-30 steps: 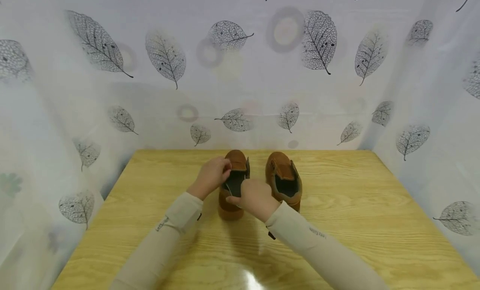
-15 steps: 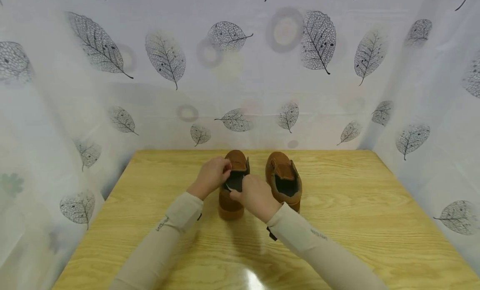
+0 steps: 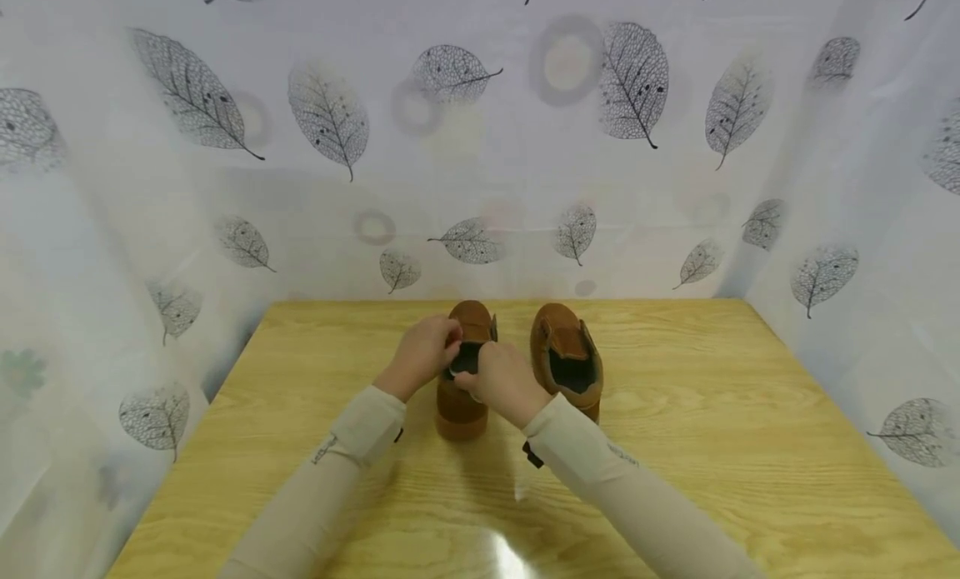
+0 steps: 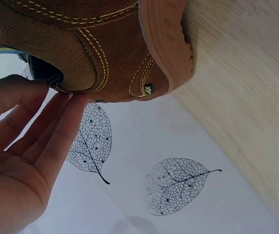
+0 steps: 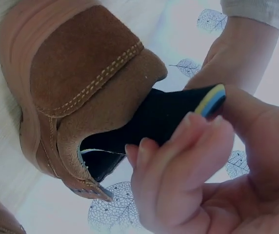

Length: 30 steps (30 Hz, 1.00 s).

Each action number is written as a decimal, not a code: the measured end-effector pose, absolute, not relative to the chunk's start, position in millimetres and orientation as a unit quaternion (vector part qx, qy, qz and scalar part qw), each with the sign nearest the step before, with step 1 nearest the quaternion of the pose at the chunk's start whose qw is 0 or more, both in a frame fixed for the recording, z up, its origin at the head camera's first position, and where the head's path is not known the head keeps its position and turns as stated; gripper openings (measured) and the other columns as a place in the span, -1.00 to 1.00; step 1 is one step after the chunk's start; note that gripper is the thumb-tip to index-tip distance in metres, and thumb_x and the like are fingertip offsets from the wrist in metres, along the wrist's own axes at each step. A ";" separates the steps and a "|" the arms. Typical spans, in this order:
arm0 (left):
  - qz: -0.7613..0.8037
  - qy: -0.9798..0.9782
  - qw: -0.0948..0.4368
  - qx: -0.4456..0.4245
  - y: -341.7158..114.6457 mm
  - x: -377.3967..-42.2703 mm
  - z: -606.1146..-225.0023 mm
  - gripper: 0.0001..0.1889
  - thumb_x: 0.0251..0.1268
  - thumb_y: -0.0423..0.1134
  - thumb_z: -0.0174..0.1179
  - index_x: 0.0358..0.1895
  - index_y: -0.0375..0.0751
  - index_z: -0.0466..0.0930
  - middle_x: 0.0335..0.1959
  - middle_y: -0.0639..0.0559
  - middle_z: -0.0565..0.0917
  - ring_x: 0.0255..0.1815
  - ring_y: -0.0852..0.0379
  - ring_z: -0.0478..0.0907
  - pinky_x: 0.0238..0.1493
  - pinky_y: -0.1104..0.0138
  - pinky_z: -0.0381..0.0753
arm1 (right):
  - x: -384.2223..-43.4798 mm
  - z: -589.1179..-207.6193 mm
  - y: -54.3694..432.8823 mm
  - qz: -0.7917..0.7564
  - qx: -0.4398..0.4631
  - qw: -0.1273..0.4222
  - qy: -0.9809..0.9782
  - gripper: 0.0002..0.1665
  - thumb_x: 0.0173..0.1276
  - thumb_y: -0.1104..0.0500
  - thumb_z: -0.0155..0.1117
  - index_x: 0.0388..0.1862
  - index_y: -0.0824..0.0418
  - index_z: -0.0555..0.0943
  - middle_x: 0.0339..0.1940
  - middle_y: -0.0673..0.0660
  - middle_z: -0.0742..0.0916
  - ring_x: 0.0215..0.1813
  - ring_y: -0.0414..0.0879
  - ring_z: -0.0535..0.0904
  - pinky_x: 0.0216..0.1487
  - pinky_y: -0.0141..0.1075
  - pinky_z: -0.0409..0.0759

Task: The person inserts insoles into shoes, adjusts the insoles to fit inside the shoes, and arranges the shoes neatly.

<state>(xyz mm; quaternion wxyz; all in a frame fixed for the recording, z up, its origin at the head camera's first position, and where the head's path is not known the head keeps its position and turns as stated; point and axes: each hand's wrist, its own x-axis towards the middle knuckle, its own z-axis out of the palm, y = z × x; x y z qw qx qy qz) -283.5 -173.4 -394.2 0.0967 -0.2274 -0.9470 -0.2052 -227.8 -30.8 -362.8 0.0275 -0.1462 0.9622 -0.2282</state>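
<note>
A brown suede shoe (image 3: pixel 461 416) with yellowish stitching stands on the table, toe pointing away. My left hand (image 3: pixel 422 351) holds the left edge of its opening; in the left wrist view, the fingertips (image 4: pixel 76 100) pinch the collar of the shoe (image 4: pixel 117 53). My right hand (image 3: pixel 508 382) is over the heel end. There it pinches the rear end of a black insole (image 5: pixel 161 114) with a yellow and blue layered edge, between thumb and fingers. The insole's front part runs into the shoe and is hidden inside.
A matching brown shoe (image 3: pixel 567 339) stands just to the right, its dark inside showing. Both are near the back of the wood-grain table (image 3: pixel 712 412). A whitish leaf-print curtain (image 3: pixel 480 179) hangs behind and along both sides.
My right hand has moved slightly forward, and the insole has slid deeper into the shoe, with less of it sticking out. The left hand keeps its place on the shoe.
</note>
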 end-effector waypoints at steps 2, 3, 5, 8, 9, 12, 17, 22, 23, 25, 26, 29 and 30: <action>-0.208 -0.947 0.096 -0.226 -173.7 -283.4 -395.2 -0.95 0.27 -0.37 0.23 -0.36 -0.24 0.61 -0.42 -0.04 0.57 -0.44 0.08 0.47 -0.37 0.23 0.52 | -229.7 -363.5 -32.5 -0.222 -0.148 0.033 0.963 -0.40 0.31 0.02 0.33 -0.84 0.13 0.31 -0.86 -0.05 0.28 -0.77 -0.21 0.21 -0.71 -0.42 0.15; -0.209 -0.947 0.097 -0.225 -174.0 -283.4 -395.8 -0.95 0.26 -0.37 0.23 -0.36 -0.24 0.61 -0.42 -0.03 0.57 -0.44 0.08 0.47 -0.37 0.23 0.52 | -230.7 -363.9 -33.5 -0.220 -0.150 0.035 0.963 -0.39 0.32 0.02 0.32 -0.84 0.12 0.29 -0.86 -0.06 0.28 -0.77 -0.21 0.21 -0.71 -0.42 0.15; -0.212 -0.946 0.097 -0.224 -174.1 -283.1 -396.4 -0.95 0.27 -0.37 0.23 -0.36 -0.24 0.61 -0.42 -0.03 0.57 -0.44 0.07 0.47 -0.36 0.23 0.52 | -232.7 -364.7 -35.2 -0.215 -0.158 0.035 0.963 -0.38 0.33 0.02 0.31 -0.85 0.12 0.27 -0.86 -0.06 0.27 -0.76 -0.22 0.20 -0.70 -0.43 0.14; -0.216 -0.945 0.099 -0.226 -173.7 -282.8 -396.9 -0.96 0.27 -0.37 0.23 -0.34 -0.26 0.62 -0.40 -0.05 0.58 -0.42 0.06 0.49 -0.34 0.21 0.54 | -235.5 -365.9 -37.2 -0.219 -0.165 0.034 0.961 -0.38 0.34 0.04 0.30 -0.85 0.12 0.27 -0.86 -0.05 0.27 -0.76 -0.21 0.20 -0.70 -0.42 0.14; -0.217 -0.944 0.099 -0.227 -173.5 -282.6 -396.9 -0.96 0.27 -0.37 0.23 -0.33 -0.26 0.63 -0.40 -0.05 0.58 -0.41 0.06 0.49 -0.34 0.21 0.54 | -236.5 -366.4 -37.7 -0.222 -0.167 0.034 0.960 -0.38 0.34 0.05 0.30 -0.85 0.12 0.27 -0.86 -0.05 0.28 -0.76 -0.21 0.20 -0.70 -0.42 0.14; -0.219 -0.944 0.099 -0.227 -172.6 -282.5 -396.9 -0.96 0.27 -0.39 0.23 -0.31 -0.28 0.64 -0.38 -0.07 0.60 -0.39 0.04 0.51 -0.32 0.20 0.55 | -239.9 -368.1 -38.9 -0.227 -0.170 0.032 0.958 -0.41 0.34 0.06 0.30 -0.83 0.11 0.28 -0.85 -0.05 0.31 -0.75 -0.21 0.21 -0.70 -0.42 0.14; -0.222 -0.943 0.103 -0.226 -172.4 -282.4 -396.5 -0.96 0.28 -0.39 0.22 -0.31 -0.28 0.64 -0.40 -0.07 0.58 -0.42 0.05 0.48 -0.34 0.22 0.54 | -246.6 -370.2 -39.7 -0.228 -0.179 0.028 0.957 -0.41 0.35 0.07 0.29 -0.83 0.11 0.27 -0.84 -0.05 0.31 -0.75 -0.22 0.20 -0.70 -0.42 0.13; -0.220 -0.942 0.103 -0.232 -173.3 -282.7 -397.9 -0.96 0.28 -0.38 0.23 -0.31 -0.27 0.63 -0.41 -0.05 0.57 -0.43 0.06 0.47 -0.35 0.22 0.52 | -252.4 -375.1 -39.8 -0.233 -0.172 0.021 0.957 -0.39 0.34 0.08 0.30 -0.83 0.11 0.25 -0.83 -0.06 0.28 -0.74 -0.23 0.19 -0.70 -0.42 0.13; -0.220 -0.942 0.103 -0.233 -173.5 -282.8 -398.4 -0.97 0.28 -0.38 0.23 -0.31 -0.27 0.63 -0.40 -0.05 0.57 -0.43 0.06 0.48 -0.35 0.22 0.53 | -253.6 -376.4 -40.0 -0.234 -0.170 0.019 0.957 -0.40 0.34 0.09 0.30 -0.82 0.11 0.25 -0.83 -0.06 0.28 -0.74 -0.23 0.19 -0.69 -0.42 0.13; -0.222 -0.941 0.100 -0.235 -174.0 -283.1 -398.8 -0.96 0.28 -0.37 0.22 -0.30 -0.28 0.63 -0.39 -0.05 0.58 -0.42 0.05 0.49 -0.34 0.21 0.53 | -256.5 -378.9 -40.8 -0.236 -0.165 0.016 0.958 -0.39 0.33 0.11 0.31 -0.83 0.11 0.24 -0.83 -0.06 0.27 -0.74 -0.23 0.18 -0.69 -0.42 0.13; -0.224 -0.940 0.100 -0.235 -174.4 -283.4 -399.1 -0.96 0.28 -0.38 0.22 -0.29 -0.28 0.63 -0.39 -0.06 0.58 -0.41 0.05 0.50 -0.34 0.21 0.53 | -258.1 -380.1 -41.3 -0.234 -0.163 0.013 0.958 -0.40 0.33 0.11 0.31 -0.82 0.11 0.24 -0.83 -0.06 0.27 -0.74 -0.23 0.18 -0.69 -0.42 0.14; -0.231 -0.938 0.103 -0.238 -175.6 -283.9 -398.5 -0.96 0.27 -0.40 0.22 -0.29 -0.31 0.63 -0.37 -0.08 0.60 -0.40 0.02 0.52 -0.33 0.19 0.55 | -262.9 -383.1 -43.4 -0.222 -0.159 0.001 0.962 -0.41 0.33 0.12 0.31 -0.82 0.12 0.26 -0.83 -0.05 0.29 -0.74 -0.23 0.21 -0.68 -0.41 0.18; -0.231 -0.937 0.104 -0.239 -176.0 -284.2 -398.3 -0.96 0.27 -0.40 0.22 -0.29 -0.32 0.63 -0.37 -0.09 0.61 -0.39 0.02 0.53 -0.32 0.19 0.55 | -264.4 -384.1 -43.9 -0.216 -0.159 -0.002 0.964 -0.43 0.33 0.12 0.31 -0.81 0.13 0.28 -0.83 -0.04 0.31 -0.73 -0.22 0.23 -0.67 -0.40 0.21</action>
